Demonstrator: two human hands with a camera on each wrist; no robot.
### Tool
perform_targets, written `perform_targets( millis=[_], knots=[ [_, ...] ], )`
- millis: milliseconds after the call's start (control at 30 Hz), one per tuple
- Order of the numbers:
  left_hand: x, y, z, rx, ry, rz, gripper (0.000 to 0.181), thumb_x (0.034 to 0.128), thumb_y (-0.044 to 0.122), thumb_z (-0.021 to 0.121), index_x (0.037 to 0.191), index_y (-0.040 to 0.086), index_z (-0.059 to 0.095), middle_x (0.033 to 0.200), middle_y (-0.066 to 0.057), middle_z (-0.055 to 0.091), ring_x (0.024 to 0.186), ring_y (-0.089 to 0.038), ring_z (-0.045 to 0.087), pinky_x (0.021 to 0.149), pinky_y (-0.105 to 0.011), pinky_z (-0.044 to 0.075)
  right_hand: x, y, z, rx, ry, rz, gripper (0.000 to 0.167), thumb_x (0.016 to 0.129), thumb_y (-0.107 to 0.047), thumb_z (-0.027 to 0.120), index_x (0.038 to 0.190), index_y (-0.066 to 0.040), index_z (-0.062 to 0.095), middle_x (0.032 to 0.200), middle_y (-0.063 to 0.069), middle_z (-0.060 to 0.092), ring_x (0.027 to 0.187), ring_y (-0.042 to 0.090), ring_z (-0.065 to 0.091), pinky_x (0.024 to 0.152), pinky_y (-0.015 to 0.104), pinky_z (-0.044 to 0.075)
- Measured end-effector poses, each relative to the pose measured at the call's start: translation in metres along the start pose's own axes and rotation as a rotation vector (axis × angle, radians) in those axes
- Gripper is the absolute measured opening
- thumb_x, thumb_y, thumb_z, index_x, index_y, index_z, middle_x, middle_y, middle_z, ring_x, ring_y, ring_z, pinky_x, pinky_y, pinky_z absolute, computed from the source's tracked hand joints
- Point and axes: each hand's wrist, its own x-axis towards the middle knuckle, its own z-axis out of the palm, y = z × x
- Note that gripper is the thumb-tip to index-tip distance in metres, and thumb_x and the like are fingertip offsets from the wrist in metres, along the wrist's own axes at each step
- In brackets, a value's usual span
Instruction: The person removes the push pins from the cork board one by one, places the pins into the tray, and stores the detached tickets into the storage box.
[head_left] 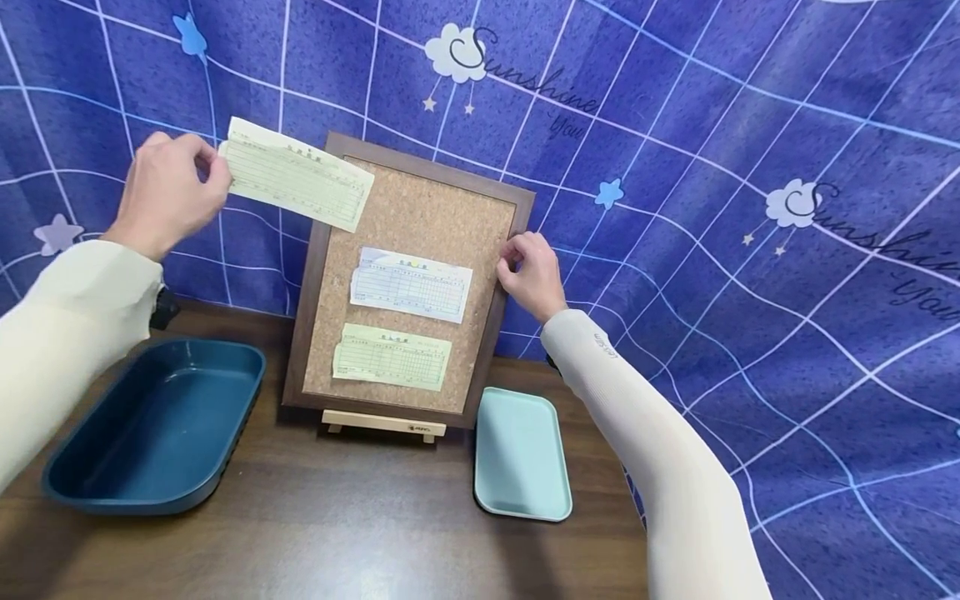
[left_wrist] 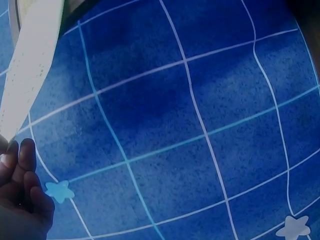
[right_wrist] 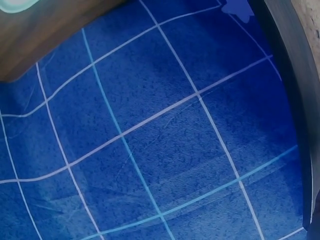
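Left fingers [head_left: 193,144] pinch a pale-green printed paper slip [head_left: 300,175]. Right fingers [head_left: 520,245] curl narrowly by a brown-framed cork board [head_left: 427,221]; their hold is unclear.

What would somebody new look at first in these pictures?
Probably the bright blue grid-patterned cloth, which fills the background. In front of it, a framed cork board stands on a small wooden stand, with a bluish slip above a greenish slip. Near the board's upper left corner, the left hand pinches a pale slip.
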Motion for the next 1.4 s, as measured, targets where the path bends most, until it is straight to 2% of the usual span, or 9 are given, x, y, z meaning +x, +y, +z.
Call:
perform_targets(
  millis=[333,600,733,833,1000,1100,1233,1400],
  knots=[
    [-0.001,-0.014,-0.018,0.009,-0.009,-0.042,0.036,0.0903,0.019,0.044,0.102,-0.012,0.058,0.095,-0.030,0.055,0.094,-0.045,0.044,0.067,-0.047,0.027,-0.016,0.006,0.000,-0.019,-0.021,-0.005,0.006,0.076,-0.003,0.064,0.078,-0.008,0.063,0.078,0.003,0.057,0.077,0.017,0.048,0.071,0.030,0.040],
    [-0.003,-0.028,-0.023,0.042,0.010,0.010,0.032,0.0927,0.013,0.047,0.106,-0.013,0.060,0.093,-0.032,0.059,0.090,-0.046,0.044,0.074,-0.053,0.027,-0.027,0.016,-0.002,-0.014,-0.027,0.016,0.005,0.077,-0.006,0.064,0.081,-0.006,0.065,0.078,0.005,0.057,0.075,0.018,0.048,0.069,0.031,0.040],
    [-0.005,-0.038,-0.025,0.077,-0.014,0.017,0.030,0.0932,0.012,0.047,0.104,-0.012,0.062,0.093,-0.032,0.060,0.088,-0.047,0.043,0.072,-0.053,0.027,-0.033,0.021,-0.003,-0.025,-0.015,0.010,0.005,0.075,-0.008,0.063,0.080,-0.006,0.065,0.076,0.006,0.056,0.074,0.018,0.048,0.068,0.032,0.040],
    [-0.007,-0.046,-0.026,0.106,-0.074,0.009,0.029,0.0938,0.012,0.046,0.104,-0.011,0.062,0.092,-0.032,0.060,0.088,-0.046,0.042,0.068,-0.050,0.026,-0.040,0.026,-0.004,-0.030,-0.004,0.013,0.005,0.074,-0.008,0.063,0.078,-0.005,0.065,0.075,0.006,0.057,0.074,0.019,0.048,0.068,0.032,0.040],
    [-0.012,-0.058,-0.026,0.165,-0.183,-0.025,0.027,0.0960,0.012,0.046,0.106,-0.009,0.060,0.091,-0.032,0.058,0.091,-0.047,0.040,0.071,-0.052,0.027,-0.050,0.034,-0.007,-0.027,-0.001,0.027,0.009,0.074,-0.009,0.062,0.079,-0.003,0.065,0.076,0.009,0.057,0.073,0.020,0.048,0.067,0.034,0.040],
    [-0.016,-0.064,-0.024,0.210,-0.298,-0.051,0.028,0.0974,0.012,0.045,0.110,-0.010,0.057,0.093,-0.032,0.056,0.095,-0.048,0.037,0.078,-0.057,0.026,-0.055,0.038,-0.006,-0.026,0.003,0.031,0.007,0.073,-0.008,0.064,0.078,-0.004,0.065,0.076,0.009,0.058,0.073,0.020,0.049,0.067,0.035,0.040],
    [-0.023,-0.076,-0.018,0.258,-0.450,-0.030,0.028,0.0981,0.010,0.044,0.113,-0.010,0.057,0.097,-0.031,0.058,0.091,-0.046,0.042,0.081,-0.059,0.029,-0.063,0.043,-0.005,-0.031,-0.002,0.044,0.007,0.073,-0.008,0.064,0.078,-0.004,0.065,0.074,0.005,0.057,0.072,0.020,0.048,0.066,0.035,0.039],
    [-0.032,-0.091,-0.010,0.288,-0.531,0.049,0.024,0.0970,0.007,0.046,0.108,-0.009,0.060,0.095,-0.028,0.061,0.088,-0.044,0.047,0.079,-0.058,0.032,-0.073,0.047,-0.002,-0.044,-0.019,0.066,0.007,0.073,-0.009,0.063,0.078,-0.004,0.065,0.073,0.005,0.056,0.071,0.020,0.048,0.066,0.035,0.040]
  ],
)
